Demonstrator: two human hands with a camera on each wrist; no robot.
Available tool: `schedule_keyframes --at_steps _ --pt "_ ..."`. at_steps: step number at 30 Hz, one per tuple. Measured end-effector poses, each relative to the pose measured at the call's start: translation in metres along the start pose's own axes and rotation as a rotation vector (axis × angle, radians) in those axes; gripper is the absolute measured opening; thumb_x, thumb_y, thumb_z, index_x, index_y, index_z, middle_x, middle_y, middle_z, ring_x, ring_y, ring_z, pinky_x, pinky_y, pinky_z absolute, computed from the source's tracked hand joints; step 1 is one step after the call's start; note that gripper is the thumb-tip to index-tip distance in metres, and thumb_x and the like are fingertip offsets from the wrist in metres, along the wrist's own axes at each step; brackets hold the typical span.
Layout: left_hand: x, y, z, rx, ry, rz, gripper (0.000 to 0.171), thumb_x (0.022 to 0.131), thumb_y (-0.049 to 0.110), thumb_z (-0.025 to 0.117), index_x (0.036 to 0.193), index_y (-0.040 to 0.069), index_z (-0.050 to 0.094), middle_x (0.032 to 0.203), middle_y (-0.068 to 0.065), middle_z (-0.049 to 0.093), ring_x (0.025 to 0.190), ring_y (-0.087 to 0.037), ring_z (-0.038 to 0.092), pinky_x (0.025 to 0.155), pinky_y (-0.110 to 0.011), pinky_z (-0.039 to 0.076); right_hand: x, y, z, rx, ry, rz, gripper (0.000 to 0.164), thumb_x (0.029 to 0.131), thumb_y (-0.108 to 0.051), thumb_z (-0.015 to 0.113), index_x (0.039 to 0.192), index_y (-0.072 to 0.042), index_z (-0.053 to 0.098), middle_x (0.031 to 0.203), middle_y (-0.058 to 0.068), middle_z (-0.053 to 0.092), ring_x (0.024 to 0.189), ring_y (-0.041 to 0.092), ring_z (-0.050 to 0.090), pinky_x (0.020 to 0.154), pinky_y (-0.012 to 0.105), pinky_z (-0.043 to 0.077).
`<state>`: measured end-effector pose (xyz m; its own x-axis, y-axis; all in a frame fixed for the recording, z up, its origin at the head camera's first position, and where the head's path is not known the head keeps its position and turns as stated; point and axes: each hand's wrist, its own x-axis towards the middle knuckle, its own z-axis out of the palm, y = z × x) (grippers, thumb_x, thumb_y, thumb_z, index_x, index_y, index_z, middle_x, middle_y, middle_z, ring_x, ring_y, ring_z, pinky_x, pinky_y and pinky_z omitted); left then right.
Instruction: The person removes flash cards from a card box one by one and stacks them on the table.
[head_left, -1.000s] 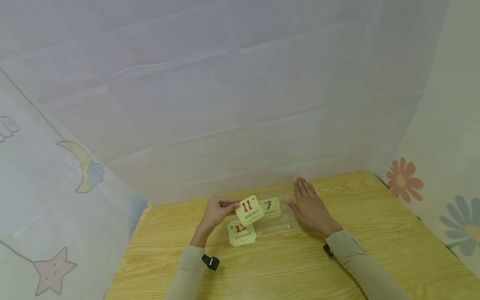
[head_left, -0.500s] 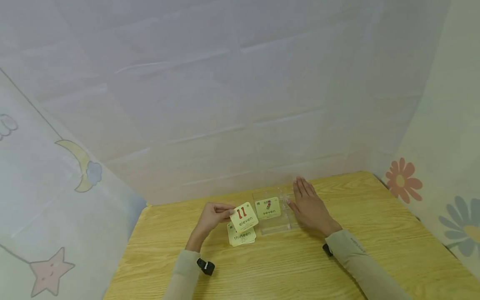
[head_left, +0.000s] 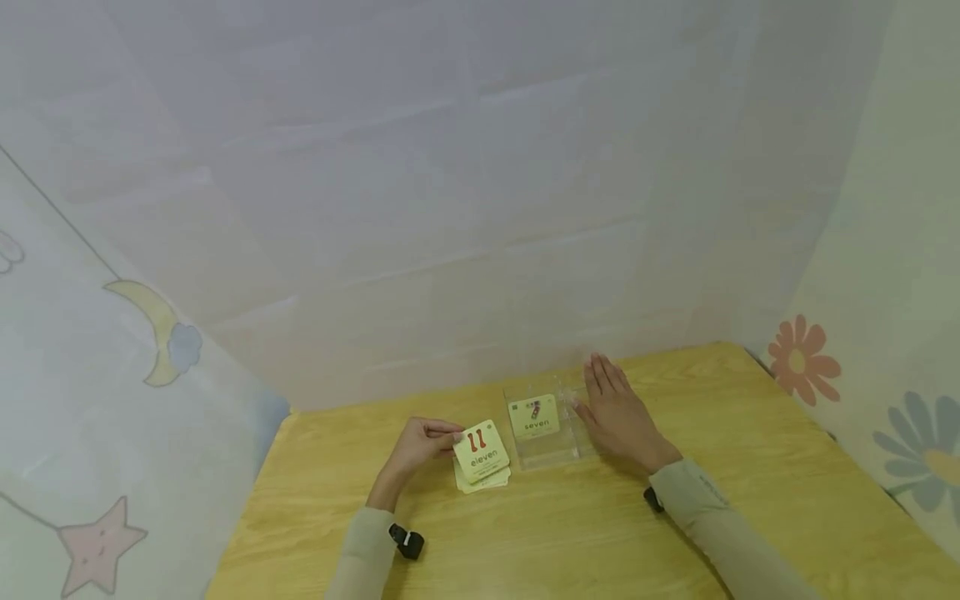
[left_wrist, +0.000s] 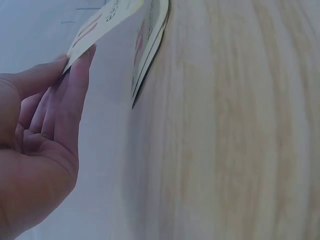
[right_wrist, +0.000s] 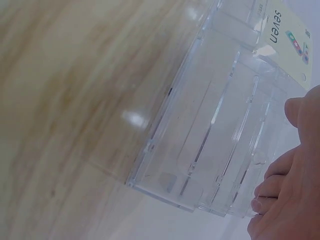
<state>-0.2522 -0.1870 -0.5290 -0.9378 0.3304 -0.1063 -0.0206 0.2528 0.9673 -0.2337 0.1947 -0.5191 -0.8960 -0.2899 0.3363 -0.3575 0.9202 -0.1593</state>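
My left hand (head_left: 411,457) pinches a yellow flash card (head_left: 481,451) by its left corner, between thumb and fingers. It reads "eleven" under a red 11. Below it lies a small stack of flash cards (left_wrist: 149,45), mostly covered in the head view; the left wrist view shows the held card tilted up, its near corner apart from the stack. To the right stands a clear plastic tiered holder (head_left: 546,452), with a "seven" card (head_left: 535,415) propped in it. My right hand (head_left: 624,422) rests against the holder's right side, fingers straight and together in the head view.
The wooden table (head_left: 525,533) carries all of this. A pale hanging sheet (head_left: 450,250) rises at the table's back edge. Printed panels with a moon (head_left: 153,321) and flowers (head_left: 804,360) flank it left and right.
My left hand has moved left and down with the "eleven" card, from in front of the holder to over the stack, covering the "thirteen" card. The right hand stays in place.
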Motion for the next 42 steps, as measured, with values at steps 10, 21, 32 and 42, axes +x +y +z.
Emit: schedule_keyframes --at_steps 10,21,32,42 --pt "-0.0004 -0.0036 0.0003 0.092 -0.03 0.0 0.022 0.097 0.012 0.076 0.113 -0.003 0.079 0.106 -0.019 0.081 0.091 -0.022 0.081 0.084 -0.041 0.068 0.0018 0.0006 -0.0021 0.018 0.015 -0.003 0.074 0.111 -0.034 0.052 0.158 0.017 0.027 0.168 0.037 0.022 0.159 0.052 0.022 0.13 0.066 0.021" --pt "0.0007 -0.0032 0.0022 0.222 -0.015 0.057 0.017 0.099 0.01 0.073 0.11 0.0 0.081 0.104 -0.018 0.081 0.086 -0.022 0.08 0.078 -0.039 0.068 0.003 0.0005 -0.0013 0.009 0.004 -0.003 0.072 0.112 -0.035 0.049 0.158 0.017 0.027 0.169 0.036 0.022 0.16 0.05 0.02 0.131 0.065 0.021" --pt "0.001 -0.0036 0.0049 0.291 -0.018 0.05 0.015 0.099 0.008 0.072 0.109 0.002 0.082 0.105 -0.017 0.081 0.086 -0.02 0.079 0.075 -0.036 0.068 0.0011 0.0009 -0.0015 0.014 -0.03 0.006 0.074 0.112 -0.035 0.05 0.159 0.016 0.025 0.17 0.035 0.017 0.161 0.05 0.017 0.132 0.064 0.018" --pt "0.0067 0.0044 0.005 0.481 -0.007 0.048 0.011 0.097 0.012 0.075 0.103 0.009 0.084 0.097 -0.009 0.083 0.085 -0.013 0.076 0.074 -0.028 0.062 0.0012 0.0015 -0.0019 0.008 -0.03 0.005 0.074 0.112 -0.036 0.048 0.159 0.016 0.025 0.17 0.035 0.017 0.161 0.049 0.017 0.132 0.064 0.019"
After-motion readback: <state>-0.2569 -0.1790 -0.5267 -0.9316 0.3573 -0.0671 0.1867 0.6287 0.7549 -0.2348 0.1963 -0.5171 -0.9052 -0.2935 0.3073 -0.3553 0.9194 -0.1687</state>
